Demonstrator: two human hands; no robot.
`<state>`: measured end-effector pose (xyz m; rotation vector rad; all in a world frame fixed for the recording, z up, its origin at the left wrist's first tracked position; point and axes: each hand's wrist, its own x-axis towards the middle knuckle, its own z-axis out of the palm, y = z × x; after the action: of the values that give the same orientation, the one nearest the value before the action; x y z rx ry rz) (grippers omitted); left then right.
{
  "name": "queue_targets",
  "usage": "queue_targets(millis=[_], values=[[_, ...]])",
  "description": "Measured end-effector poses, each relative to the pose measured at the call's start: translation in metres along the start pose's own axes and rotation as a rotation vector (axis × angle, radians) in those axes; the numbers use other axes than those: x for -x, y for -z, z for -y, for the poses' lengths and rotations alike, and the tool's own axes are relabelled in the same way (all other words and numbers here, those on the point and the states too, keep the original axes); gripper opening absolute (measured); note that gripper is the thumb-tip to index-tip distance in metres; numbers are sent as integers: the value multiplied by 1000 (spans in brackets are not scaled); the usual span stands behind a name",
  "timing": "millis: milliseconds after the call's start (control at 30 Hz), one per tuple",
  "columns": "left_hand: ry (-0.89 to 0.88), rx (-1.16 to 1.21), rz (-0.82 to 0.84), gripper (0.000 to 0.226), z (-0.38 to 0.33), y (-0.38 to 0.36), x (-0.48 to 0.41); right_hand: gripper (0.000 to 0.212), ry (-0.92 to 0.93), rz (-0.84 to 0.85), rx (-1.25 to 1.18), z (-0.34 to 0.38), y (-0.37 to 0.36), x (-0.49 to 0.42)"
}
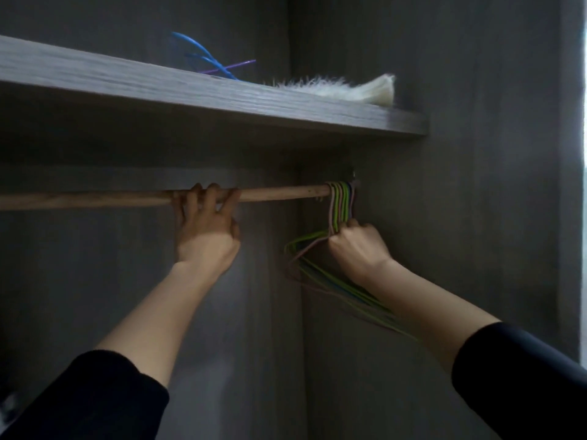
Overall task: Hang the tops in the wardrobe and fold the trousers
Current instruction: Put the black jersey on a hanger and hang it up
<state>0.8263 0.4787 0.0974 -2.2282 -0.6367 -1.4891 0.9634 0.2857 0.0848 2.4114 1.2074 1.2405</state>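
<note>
I look up into a dark grey wardrobe. A wooden hanging rail (95,198) runs across it from left to right. My left hand (206,230) is wrapped around the rail near its middle. Several thin wire hangers (341,201), green, pink and blue, hang bunched at the rail's right end against the side wall. My right hand (357,246) grips the necks of these hangers just below their hooks, and their bodies trail down beside my forearm. No tops or trousers are in view.
A grey wooden shelf (222,100) sits above the rail. On it lie blue and purple hangers (209,61) and a white fluffy item (343,88). The wardrobe's right side wall (476,185) stands close to the hangers.
</note>
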Motion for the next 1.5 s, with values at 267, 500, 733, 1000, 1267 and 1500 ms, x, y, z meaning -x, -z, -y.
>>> queue_targets(millis=[267, 500, 733, 1000, 1267, 1500], values=[[10, 17, 2, 60, -3, 4, 1, 25, -69, 114, 15, -6, 1, -2], [25, 6, 66, 64, -2, 8, 0, 6, -208, 104, -440, -12, 9, -4], [20, 12, 93, 64, -2, 12, -1, 13, -492, 117, -1247, -9, 22, -27], [100, 127, 281, 62, -17, 36, 11, 28, -507, 3, -1281, 23, 30, 24], [28, 378, 439, 54, -62, 53, 122, 59, -682, 185, -1029, 35, 54, 157], [-102, 581, 621, 50, -149, 83, 211, 67, -683, 270, -778, 10, 77, 288]])
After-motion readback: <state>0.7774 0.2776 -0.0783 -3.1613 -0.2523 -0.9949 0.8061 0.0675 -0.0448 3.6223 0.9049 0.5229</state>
